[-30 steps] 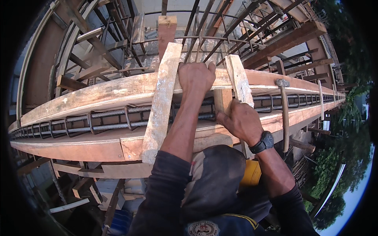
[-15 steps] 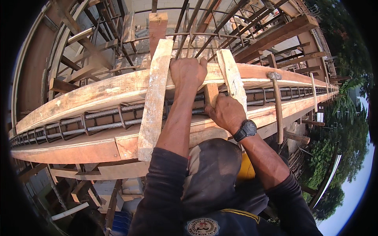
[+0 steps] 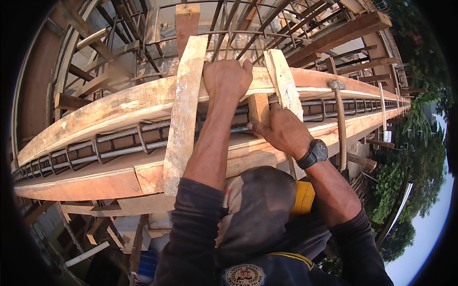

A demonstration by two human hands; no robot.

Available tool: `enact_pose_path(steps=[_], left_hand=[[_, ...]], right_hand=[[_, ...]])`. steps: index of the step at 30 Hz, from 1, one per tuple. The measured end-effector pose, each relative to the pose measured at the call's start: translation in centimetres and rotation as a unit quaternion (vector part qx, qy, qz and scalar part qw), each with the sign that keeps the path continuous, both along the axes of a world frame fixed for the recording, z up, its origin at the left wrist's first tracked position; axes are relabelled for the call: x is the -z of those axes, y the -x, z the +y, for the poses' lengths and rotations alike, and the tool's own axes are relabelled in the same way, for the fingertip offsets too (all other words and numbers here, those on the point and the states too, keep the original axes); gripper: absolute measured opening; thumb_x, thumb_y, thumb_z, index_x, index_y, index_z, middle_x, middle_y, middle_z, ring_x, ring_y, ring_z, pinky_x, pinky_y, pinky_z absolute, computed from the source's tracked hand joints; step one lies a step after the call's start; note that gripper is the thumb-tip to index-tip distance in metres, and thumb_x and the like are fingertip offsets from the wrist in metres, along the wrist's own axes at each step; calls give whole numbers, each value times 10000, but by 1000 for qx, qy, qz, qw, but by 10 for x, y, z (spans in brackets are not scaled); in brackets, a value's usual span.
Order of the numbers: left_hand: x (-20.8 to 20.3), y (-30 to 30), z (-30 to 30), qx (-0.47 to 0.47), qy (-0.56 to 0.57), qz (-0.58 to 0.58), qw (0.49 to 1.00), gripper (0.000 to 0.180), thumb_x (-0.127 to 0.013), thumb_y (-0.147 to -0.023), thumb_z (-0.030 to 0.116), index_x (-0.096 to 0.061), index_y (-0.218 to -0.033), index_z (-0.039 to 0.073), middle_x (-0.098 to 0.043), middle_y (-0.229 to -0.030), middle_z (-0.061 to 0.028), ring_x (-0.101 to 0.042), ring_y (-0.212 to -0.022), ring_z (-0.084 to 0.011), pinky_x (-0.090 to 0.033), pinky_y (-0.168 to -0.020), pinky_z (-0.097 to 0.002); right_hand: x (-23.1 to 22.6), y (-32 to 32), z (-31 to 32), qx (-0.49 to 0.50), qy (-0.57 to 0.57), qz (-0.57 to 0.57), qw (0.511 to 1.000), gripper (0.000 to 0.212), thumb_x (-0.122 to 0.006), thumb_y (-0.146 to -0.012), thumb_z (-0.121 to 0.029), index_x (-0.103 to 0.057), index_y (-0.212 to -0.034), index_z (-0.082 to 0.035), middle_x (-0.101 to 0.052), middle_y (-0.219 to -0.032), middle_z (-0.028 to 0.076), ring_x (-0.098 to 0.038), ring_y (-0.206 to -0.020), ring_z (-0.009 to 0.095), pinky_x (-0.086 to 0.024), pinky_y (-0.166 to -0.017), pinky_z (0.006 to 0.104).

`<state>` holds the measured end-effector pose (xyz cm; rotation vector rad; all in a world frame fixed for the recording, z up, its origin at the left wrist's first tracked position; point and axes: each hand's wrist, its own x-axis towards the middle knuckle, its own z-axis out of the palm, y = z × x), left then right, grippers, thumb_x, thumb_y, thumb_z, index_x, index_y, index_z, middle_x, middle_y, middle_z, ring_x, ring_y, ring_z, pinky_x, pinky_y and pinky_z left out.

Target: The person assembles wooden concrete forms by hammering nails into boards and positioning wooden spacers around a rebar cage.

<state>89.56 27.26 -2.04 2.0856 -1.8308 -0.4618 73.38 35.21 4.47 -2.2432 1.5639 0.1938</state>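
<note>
My left hand is closed over the top edge of the far formwork board, beside a pale cross batten. My right hand, a black watch on its wrist, closes around the lower end of a short wooden block between the two formwork boards. Its thumb lies across the block; some fingertips are hidden. A second cross batten passes just behind this hand. Below the hands runs the near formwork board. A rebar cage lies in the channel between the boards.
A hammer hangs by its head over the boards to the right. My knee is close against the near board. Upright timber, rebar and heavy beams crowd the far side. Trees stand at right; blocks lie lower left.
The view has shifted slightly. My right hand has moved a little to the right and down along the block, its thumb now lower. My left hand keeps its hold on the far board.
</note>
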Motion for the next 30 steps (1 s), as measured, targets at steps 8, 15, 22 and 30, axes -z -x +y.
enact_pose_path(steps=[8,15,22,30], left_hand=[[-3,1,-2,7,-21,-3,1000,619,-400,-1003,461,-790,-821,17,-736,-775,-204,-726,-750,-351,-488,-849,-469],[-4,-6,2,-13,2,5,1000,632,-417,-1005,478,-774,-796,0,-712,-721,-225,-709,-717,-382,-467,-927,-479],[-10,19,-6,-59,-11,-30,998,605,-469,-989,527,-795,-989,17,-711,-806,-283,-706,-828,-410,-482,-925,-439],[-13,18,-9,-47,-83,-85,992,546,-495,-984,498,-800,-1007,46,-705,-769,-269,-697,-818,-418,-495,-901,-461]], right_hand=[[-21,-4,-28,14,-9,-6,1000,666,-651,-922,-560,-670,-898,106,-665,-776,319,-679,-828,480,-532,-769,505],[-25,4,-15,67,-11,-112,991,368,-747,-855,-276,-639,-917,70,-680,-775,282,-690,-797,447,-545,-753,495],[-56,31,-23,8,-30,-78,996,530,-745,-880,-359,-547,-1024,111,-667,-710,239,-703,-653,387,-553,-586,447],[-5,-9,-1,146,-72,-123,979,726,-707,-870,-325,-456,-1313,193,-692,-856,247,-717,-694,321,-566,-565,400]])
